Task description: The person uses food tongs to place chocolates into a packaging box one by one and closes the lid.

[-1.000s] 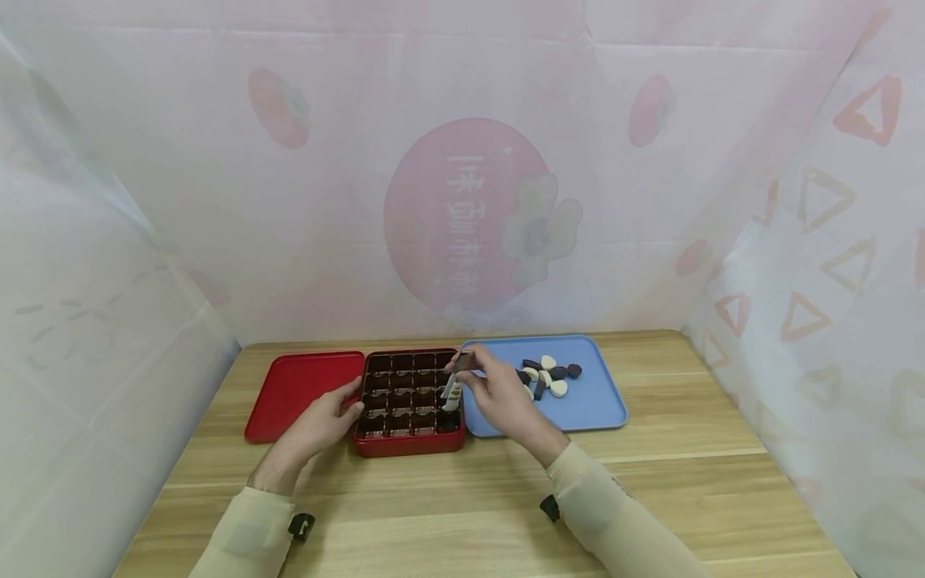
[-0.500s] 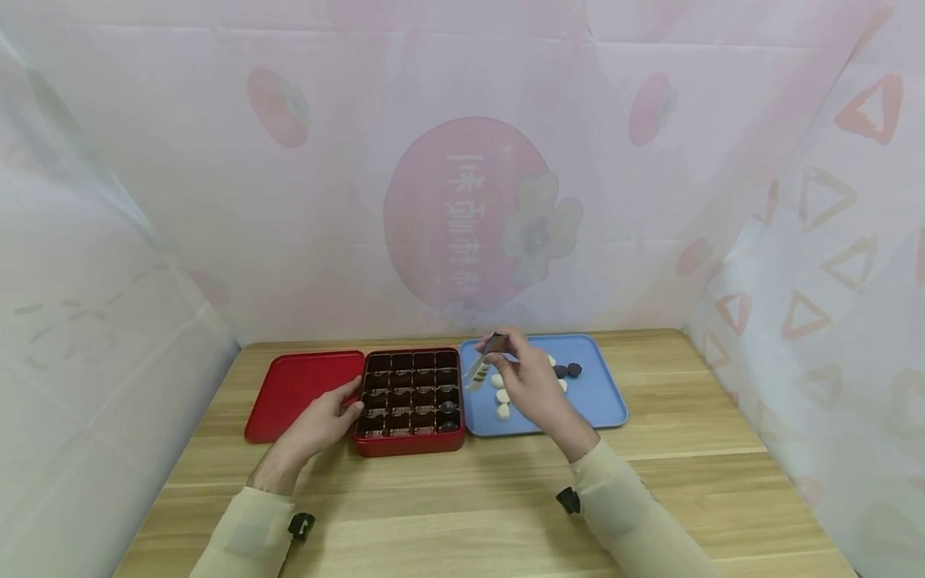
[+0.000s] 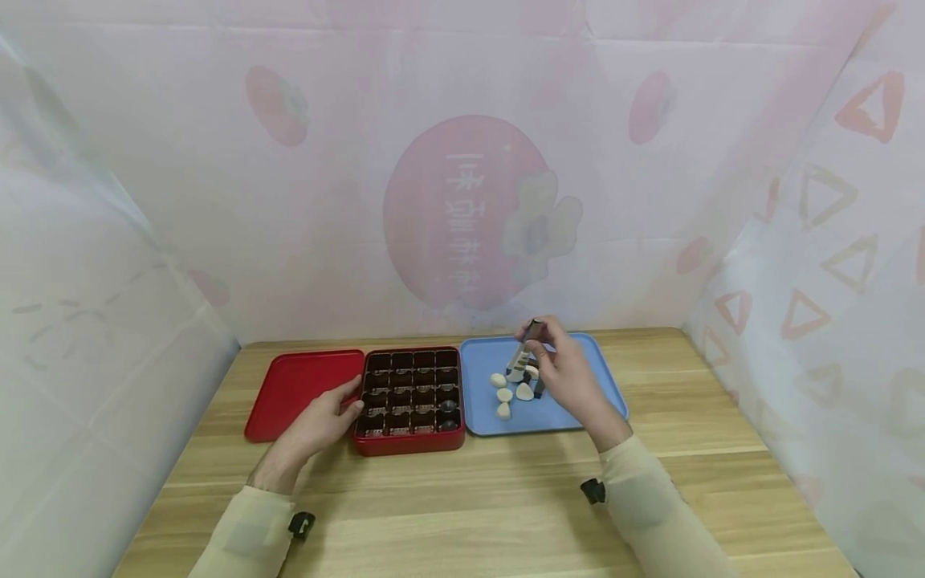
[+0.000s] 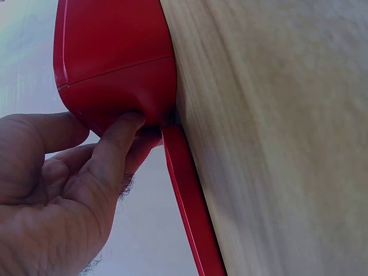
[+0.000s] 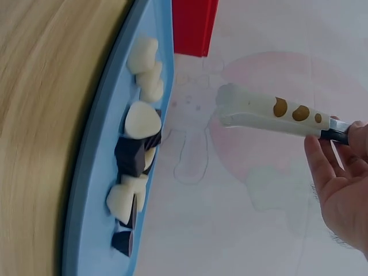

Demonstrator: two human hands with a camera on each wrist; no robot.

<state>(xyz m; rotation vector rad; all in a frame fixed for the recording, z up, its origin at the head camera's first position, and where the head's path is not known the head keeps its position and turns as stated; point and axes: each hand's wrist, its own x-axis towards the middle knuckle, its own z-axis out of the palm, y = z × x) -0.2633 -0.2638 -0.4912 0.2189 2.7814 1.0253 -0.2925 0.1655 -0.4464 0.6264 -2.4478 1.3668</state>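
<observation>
I log a booth-like workspace, wood-grain tabletop (image 3: pixel 426 514), pale printed sheets (image 3: pixel 347 201) on three sides, wider room hidden from me

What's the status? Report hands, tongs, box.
Left hand touching red box. Right hand gripping tongs over blue tray. Two dark pieces in box. Nothing visibly blocking tongs.
</observation>
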